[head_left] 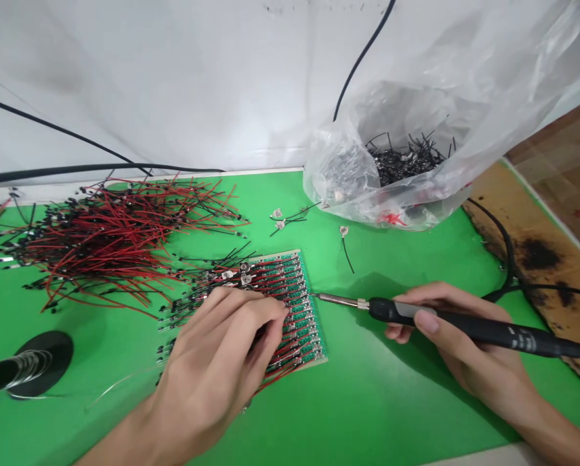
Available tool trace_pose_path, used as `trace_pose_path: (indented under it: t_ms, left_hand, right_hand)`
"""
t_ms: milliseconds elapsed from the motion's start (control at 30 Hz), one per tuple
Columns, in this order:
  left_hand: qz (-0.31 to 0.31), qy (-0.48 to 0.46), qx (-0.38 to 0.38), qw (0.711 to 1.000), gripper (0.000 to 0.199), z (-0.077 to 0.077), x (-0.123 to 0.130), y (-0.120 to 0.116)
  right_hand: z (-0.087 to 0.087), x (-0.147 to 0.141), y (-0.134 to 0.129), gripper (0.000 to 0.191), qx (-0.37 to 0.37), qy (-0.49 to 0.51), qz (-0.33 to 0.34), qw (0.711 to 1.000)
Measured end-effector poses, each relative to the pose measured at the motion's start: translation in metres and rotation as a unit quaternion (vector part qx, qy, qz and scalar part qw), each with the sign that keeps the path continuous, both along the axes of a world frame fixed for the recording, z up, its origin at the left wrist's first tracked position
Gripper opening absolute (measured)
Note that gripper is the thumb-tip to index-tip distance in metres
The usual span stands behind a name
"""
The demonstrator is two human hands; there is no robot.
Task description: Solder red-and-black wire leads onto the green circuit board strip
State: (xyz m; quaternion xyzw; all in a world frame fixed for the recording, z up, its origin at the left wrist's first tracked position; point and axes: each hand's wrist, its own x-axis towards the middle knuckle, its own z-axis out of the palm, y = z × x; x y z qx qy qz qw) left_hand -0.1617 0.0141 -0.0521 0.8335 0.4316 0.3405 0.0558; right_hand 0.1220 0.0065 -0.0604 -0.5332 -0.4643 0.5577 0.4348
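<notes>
A green-topped table [391, 408] carried everything. At its back sat a clear plastic bag [336, 171], its mouth open on a heap of black wire pieces [406, 162], with something red low inside. A pile of red and black leads [110, 233] spread at the left. The right hand [459, 336] had its fingers clamped around a soldering iron [426, 317], tip just beside the circuit board [314, 320]. The left hand [222, 349] lay over that board, thumb and forefinger together; whether they pinched a lead could not be told. A reel [59, 353] held wound solder [30, 369].
</notes>
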Motion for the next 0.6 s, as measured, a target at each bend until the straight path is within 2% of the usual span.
trace_pose_path:
  t_ms: [300, 600]
  left_hand:
    - [0.002, 0.024, -0.002, 1.000, 0.026, 0.0015, -0.0009, -0.0009]
    - [0.004, 0.026, 0.006, 1.000, 0.026, 0.0018, -0.0007, -0.0002]
  right_hand:
    - [-0.0001, 0.0007, -0.0016, 0.019, 0.008, -0.015, 0.000, 1.000]
    - [0.0009, 0.0005, -0.0039, 0.021, 0.031, -0.081, -0.018, 0.996]
